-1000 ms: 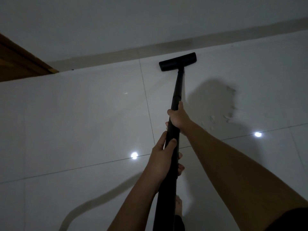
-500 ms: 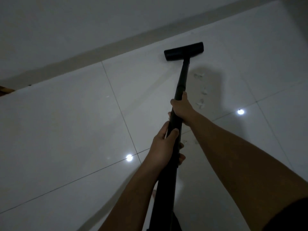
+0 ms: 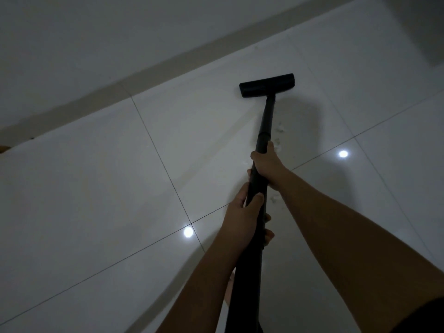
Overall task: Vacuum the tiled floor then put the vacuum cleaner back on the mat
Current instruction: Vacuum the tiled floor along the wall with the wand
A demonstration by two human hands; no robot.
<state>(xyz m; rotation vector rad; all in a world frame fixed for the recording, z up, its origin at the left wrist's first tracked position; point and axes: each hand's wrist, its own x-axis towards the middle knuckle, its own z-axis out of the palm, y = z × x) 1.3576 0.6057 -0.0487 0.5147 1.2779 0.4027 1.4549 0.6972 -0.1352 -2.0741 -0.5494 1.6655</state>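
Covering most of frame: tiled floor, pale glossy tiles, thin dark grout lines running diagonally.
Backdrop: wall across the top, with a beige skirting strip where it meets the floor.
Task thing: vacuum cleaner, black tube plus head. Body is out of frame.
Location: on the floor tiles, right of centre, head short of the skirting.
Long axis: tube runs from bottom centre up and slightly right, away from the person, pointing at the wall.
Markings: can't tell, the tube is too dark for any brand or label to show.
Right hand: upper grip, fingers wrapped round the tube just below its collar.
Left hand: lower grip, thumb laid up the tube, fingertips curled round the far side.
Floor head: flat on the tile, bar crosswise to the tube, right end slightly higher in frame.
Shadow: soft patch on the floor right of the tube.
Debris: small pale scraps just right of the tube, between the head and the right hand.
Glare: two lamp reflections on the tiles, one on each side of the arms.
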